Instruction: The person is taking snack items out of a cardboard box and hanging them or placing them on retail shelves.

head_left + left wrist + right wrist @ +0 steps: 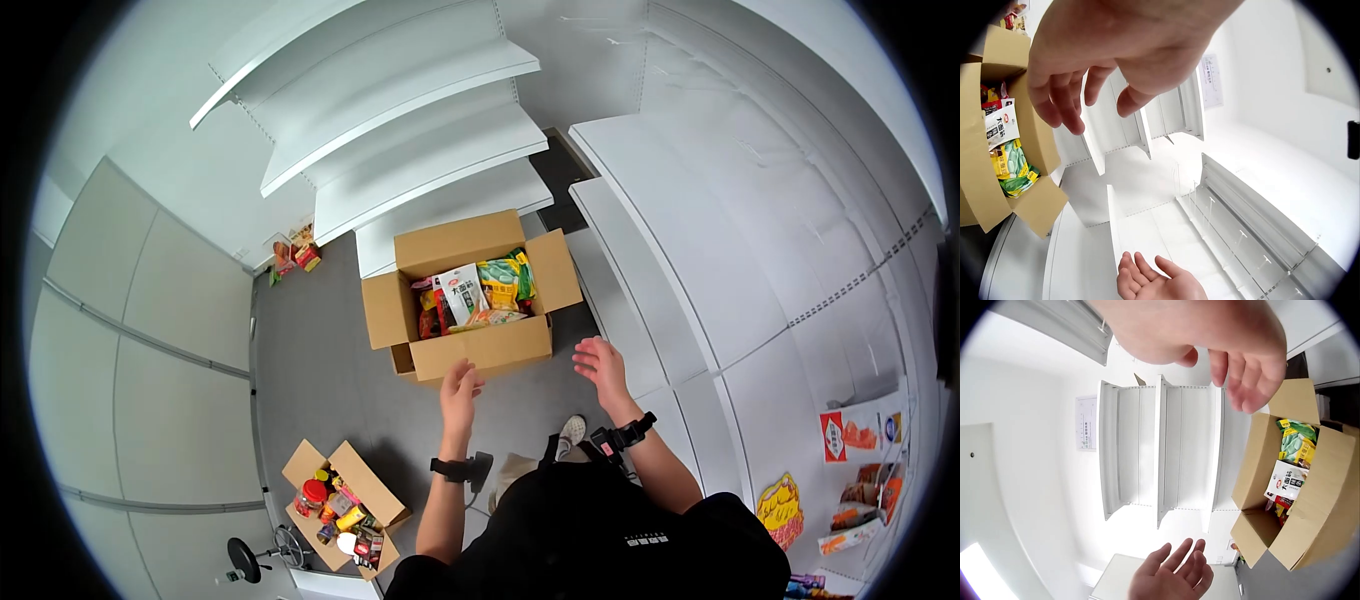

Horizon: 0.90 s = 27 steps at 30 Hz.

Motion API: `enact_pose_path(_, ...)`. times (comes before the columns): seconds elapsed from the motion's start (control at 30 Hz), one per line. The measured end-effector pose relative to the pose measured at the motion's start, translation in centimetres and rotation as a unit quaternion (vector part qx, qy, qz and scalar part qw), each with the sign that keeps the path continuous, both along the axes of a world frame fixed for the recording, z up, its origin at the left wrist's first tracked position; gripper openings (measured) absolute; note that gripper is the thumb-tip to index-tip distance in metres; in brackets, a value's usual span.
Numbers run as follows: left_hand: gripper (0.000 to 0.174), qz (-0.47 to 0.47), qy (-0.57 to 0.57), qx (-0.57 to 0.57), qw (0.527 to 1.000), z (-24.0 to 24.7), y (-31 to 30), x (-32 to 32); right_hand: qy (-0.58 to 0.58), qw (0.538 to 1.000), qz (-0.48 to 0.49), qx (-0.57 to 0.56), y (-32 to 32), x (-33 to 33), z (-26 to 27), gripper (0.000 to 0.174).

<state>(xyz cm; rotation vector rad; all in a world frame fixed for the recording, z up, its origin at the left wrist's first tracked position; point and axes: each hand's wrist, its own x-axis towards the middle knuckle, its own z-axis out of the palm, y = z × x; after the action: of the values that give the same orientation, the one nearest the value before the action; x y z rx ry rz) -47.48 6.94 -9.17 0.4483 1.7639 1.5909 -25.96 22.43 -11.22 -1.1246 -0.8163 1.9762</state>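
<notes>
An open cardboard box (pixel 480 355) stands on the floor ahead, its flaps spread outward. Inside it lie a white snack bag (pixel 462 290) with dark lettering, a green and yellow bag (pixel 508 280) and several red and orange packets. Just in front of the near flap, my left hand (pixel 459 400) is held in the air with loosely bent fingers and nothing in it. My right hand (pixel 602 370) hovers to the right of the box's near corner, palm turned inward, also holding nothing. Both wrist views show the hands apart, with the box (pixel 1038 125) off to one side.
White shelves (pixel 400 130) rise behind the box, and more shelving (pixel 690 260) runs along the right. A smaller carton (pixel 365 480) of jars and packets sits at lower left near a stool (pixel 245 560). Snack packs (pixel 292 252) lie by the far left wall; hanging bags (pixel 860 435) are at right.
</notes>
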Motion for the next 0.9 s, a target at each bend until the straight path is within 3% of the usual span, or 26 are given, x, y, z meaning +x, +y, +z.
enact_pose_path(0.37,0.043,0.007,-0.030,-0.054,0.998,-2.9,4.1,-1.9,0.016,0.997,-0.019,-0.067,4.2,0.8,-1.7,0.036)
enact_pose_path(0.57,0.043,-0.040,-0.024,-0.066,0.997,-4.0,8.0,-3.5,0.006,0.996,-0.051,-0.074,6.0,1.8,-1.7,0.037)
enact_pose_path(0.9,0.040,-0.125,-0.039,-0.122,0.984,-10.8,14.0,-10.0,-0.008,0.987,-0.127,-0.099,8.7,-1.4,-1.9,0.040)
